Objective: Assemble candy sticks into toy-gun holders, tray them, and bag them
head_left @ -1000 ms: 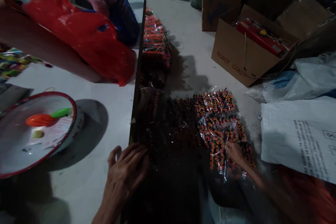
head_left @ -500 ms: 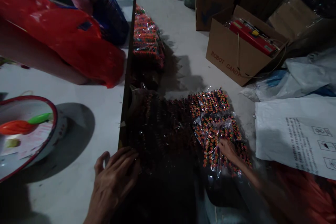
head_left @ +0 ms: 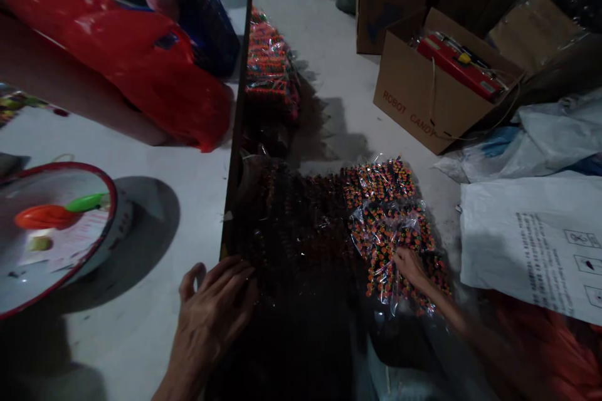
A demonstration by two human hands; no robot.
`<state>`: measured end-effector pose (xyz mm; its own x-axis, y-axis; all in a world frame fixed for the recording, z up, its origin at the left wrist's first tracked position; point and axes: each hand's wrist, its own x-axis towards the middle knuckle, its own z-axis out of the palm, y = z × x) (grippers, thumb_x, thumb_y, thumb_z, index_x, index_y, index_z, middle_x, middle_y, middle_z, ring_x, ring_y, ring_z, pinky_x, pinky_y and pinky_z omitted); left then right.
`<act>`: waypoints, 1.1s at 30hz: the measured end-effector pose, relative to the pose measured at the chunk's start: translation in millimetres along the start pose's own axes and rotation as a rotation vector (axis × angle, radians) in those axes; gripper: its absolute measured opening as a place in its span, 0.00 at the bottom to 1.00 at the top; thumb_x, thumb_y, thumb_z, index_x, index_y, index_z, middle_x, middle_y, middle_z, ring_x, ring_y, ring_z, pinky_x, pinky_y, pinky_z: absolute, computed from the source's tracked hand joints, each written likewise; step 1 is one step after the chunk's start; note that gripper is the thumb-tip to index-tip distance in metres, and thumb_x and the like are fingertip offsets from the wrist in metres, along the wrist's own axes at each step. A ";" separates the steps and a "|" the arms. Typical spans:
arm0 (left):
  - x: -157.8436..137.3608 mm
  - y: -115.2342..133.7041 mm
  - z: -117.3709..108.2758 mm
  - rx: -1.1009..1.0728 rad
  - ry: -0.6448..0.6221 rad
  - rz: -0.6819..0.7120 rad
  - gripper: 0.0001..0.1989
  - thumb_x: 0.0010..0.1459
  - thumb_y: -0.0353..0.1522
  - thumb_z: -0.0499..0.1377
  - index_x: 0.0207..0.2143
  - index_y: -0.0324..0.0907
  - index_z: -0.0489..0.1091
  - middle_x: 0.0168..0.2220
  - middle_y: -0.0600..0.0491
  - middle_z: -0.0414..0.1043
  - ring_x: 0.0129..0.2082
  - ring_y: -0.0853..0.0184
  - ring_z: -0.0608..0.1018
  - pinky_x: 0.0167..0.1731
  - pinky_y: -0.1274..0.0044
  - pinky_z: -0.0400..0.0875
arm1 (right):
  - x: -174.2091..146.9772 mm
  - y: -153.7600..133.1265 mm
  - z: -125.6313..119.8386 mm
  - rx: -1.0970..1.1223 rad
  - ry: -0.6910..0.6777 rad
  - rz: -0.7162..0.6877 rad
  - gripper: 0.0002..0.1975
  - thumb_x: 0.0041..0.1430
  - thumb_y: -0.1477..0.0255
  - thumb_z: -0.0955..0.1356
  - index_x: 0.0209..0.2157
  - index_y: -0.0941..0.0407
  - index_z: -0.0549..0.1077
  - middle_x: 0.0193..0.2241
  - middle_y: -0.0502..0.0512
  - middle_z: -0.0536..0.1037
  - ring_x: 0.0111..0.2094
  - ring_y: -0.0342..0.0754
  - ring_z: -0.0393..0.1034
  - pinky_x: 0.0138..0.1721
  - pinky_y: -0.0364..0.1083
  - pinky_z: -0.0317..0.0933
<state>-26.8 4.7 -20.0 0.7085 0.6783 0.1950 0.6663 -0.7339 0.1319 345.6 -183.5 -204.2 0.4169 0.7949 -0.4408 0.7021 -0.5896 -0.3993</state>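
Observation:
My left hand (head_left: 211,310) rests on the edge of the white table (head_left: 155,301), thumb apart and fingers draped over the side; I see nothing held in it. Low on the right, my right hand (head_left: 407,263) is closed on a clear plastic bag (head_left: 388,225) filled with small orange-and-black pieces in rows. Its fingertips are partly hidden against the plastic. More bagged pieces (head_left: 324,200) lie to the left of it in deep shadow, where their outlines are hard to make out.
An enamel basin (head_left: 113,219) holding an orange-and-green object stands on the table, with a red plastic bag (head_left: 155,69) and blue basket (head_left: 211,31) behind. Bagged orange pieces (head_left: 270,62) sit beyond the table edge. A cardboard box (head_left: 409,100) and white sack (head_left: 536,232) lie right.
The view has shifted slightly, so the table and basin appear farther right. My left hand stays at the table edge and my right hand keeps its hold on the plastic bag.

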 end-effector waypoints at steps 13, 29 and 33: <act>-1.4 0.5 2.4 -0.019 0.000 -0.043 0.10 0.54 0.31 0.57 0.40 0.47 0.70 0.40 0.51 0.76 0.48 0.55 0.73 0.57 0.58 0.48 | -0.5 -1.4 -2.3 -0.013 -0.007 0.006 0.13 0.56 0.72 0.59 0.18 0.57 0.63 0.16 0.47 0.64 0.20 0.40 0.55 0.23 0.41 0.38; -0.9 2.9 0.1 -0.038 -0.002 -0.039 0.11 0.53 0.30 0.57 0.40 0.46 0.70 0.41 0.52 0.76 0.48 0.56 0.73 0.57 0.58 0.47 | -2.7 6.8 -49.3 -0.009 0.088 -0.052 0.13 0.58 0.71 0.57 0.21 0.56 0.63 0.19 0.49 0.66 0.22 0.42 0.59 0.26 0.41 0.43; -0.9 3.0 -0.1 -0.031 -0.008 -0.040 0.10 0.53 0.30 0.57 0.40 0.46 0.70 0.41 0.51 0.76 0.48 0.56 0.73 0.57 0.58 0.47 | 20.5 -3.3 -45.0 -0.095 0.008 -0.021 0.13 0.58 0.72 0.58 0.21 0.57 0.65 0.19 0.49 0.68 0.23 0.42 0.61 0.25 0.41 0.42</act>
<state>-25.5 1.8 -19.7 0.6831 0.7074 0.1814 0.6868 -0.7067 0.1700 377.9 -158.8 -175.8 0.4060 0.8083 -0.4263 0.7620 -0.5570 -0.3304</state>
